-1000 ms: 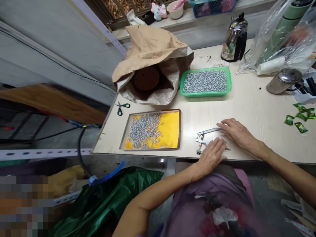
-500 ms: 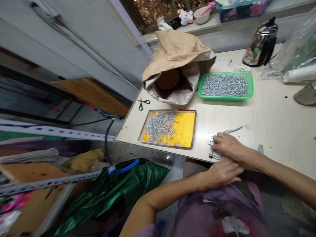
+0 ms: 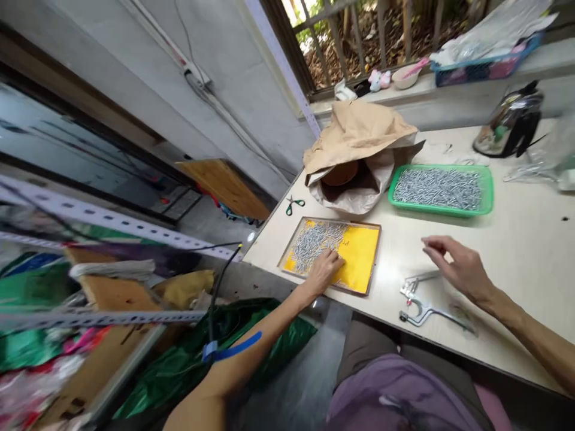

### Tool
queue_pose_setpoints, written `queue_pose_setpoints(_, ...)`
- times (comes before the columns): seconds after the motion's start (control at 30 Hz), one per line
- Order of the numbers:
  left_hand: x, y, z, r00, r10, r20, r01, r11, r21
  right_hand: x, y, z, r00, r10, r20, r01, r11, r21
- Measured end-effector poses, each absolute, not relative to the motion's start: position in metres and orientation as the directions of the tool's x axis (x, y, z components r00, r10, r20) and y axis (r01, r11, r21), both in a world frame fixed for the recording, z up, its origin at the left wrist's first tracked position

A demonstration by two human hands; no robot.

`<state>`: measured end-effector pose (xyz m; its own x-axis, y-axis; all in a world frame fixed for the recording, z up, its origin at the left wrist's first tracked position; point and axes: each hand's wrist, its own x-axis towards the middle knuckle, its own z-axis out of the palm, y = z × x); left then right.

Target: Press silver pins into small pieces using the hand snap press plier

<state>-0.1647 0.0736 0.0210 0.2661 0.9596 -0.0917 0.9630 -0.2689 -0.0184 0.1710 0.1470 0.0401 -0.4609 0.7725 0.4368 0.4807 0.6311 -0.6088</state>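
Note:
My left hand [image 3: 324, 269] reaches into a shallow brown tray [image 3: 363, 286] with a yellow lining, its fingers curled down onto the pile of small metal pins [image 3: 312, 241] there. Whether it grips any pin is hidden. My right hand [image 3: 458, 267] hovers open above the table, fingers spread, just above and right of a metal hand press tool [image 3: 422, 305] lying near the front edge. It does not touch the tool.
A green basket [image 3: 487, 197] full of metal pins sits farther back. An open brown paper sack [image 3: 359, 149], green-handled scissors [image 3: 294, 204] and a steel kettle [image 3: 510, 124] stand on the pale table [image 3: 530, 263]. Green plastic [image 3: 233, 353] and metal shelving [image 3: 112, 224] lie left.
My left hand left my lap and reached forward into the yellow tray. My right hand lifted off the metal tool and moved right. The view swung left and up.

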Motion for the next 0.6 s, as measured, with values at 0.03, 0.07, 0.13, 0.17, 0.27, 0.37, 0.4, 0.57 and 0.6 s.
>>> queue_pose_setpoints(0.03, -0.167, 0.075, 0.019, 0.301, 0.947, -0.114, 0.952, -0.304, -0.018, 0.173, 0.160, 0.050, -0.362, 0.813, 0.457, 0.540, 0.582, -0.608)
queue_pose_setpoints(0.07, -0.168, 0.077, 0.018, 0.328, 0.937, -0.124, 0.943, -0.332, -0.017, 0.175, 0.175, 0.059, -0.286, 0.835, 0.470, 0.583, 0.541, -0.605)
queue_pose_setpoints(0.13, -0.170, 0.078, 0.014, 0.362, 0.925, -0.119, 0.931, -0.366, -0.009, 0.179, 0.208, 0.072, -0.218, 0.853, 0.474, 0.640, 0.492, -0.591)
queue_pose_setpoints(0.17, -0.172, 0.078, 0.012, 0.369, 0.923, -0.107, 0.928, -0.372, -0.001, 0.181, 0.224, 0.076, -0.220, 0.866, 0.449, 0.665, 0.470, -0.580)
queue_pose_setpoints(0.27, -0.176, 0.078, 0.010, 0.350, 0.936, -0.048, 0.937, -0.348, 0.044, 0.188, 0.253, 0.077, -0.260, 0.881, 0.396, 0.743, 0.444, -0.500)
queue_pose_setpoints(0.37, -0.170, 0.073, 0.017, 0.259, 0.964, 0.060, 0.951, -0.266, 0.155, 0.196, 0.233, 0.067, -0.344, 0.847, 0.406, 0.723, 0.515, -0.461)
queue_pose_setpoints(0.4, -0.164, 0.071, 0.021, 0.212, 0.973, 0.093, 0.947, -0.228, 0.228, 0.199, 0.216, 0.063, -0.375, 0.837, 0.397, 0.701, 0.537, -0.469)
queue_pose_setpoints(0.57, -0.096, 0.060, 0.043, -0.009, 0.981, -0.192, 0.668, 0.149, 0.729, 0.212, 0.110, 0.043, -0.551, 0.799, 0.240, 0.630, 0.587, -0.509)
queue_pose_setpoints(0.6, -0.078, 0.058, 0.044, 0.007, 0.950, -0.311, 0.584, 0.249, 0.772, 0.214, 0.092, 0.038, -0.580, 0.790, 0.199, 0.628, 0.590, -0.508)
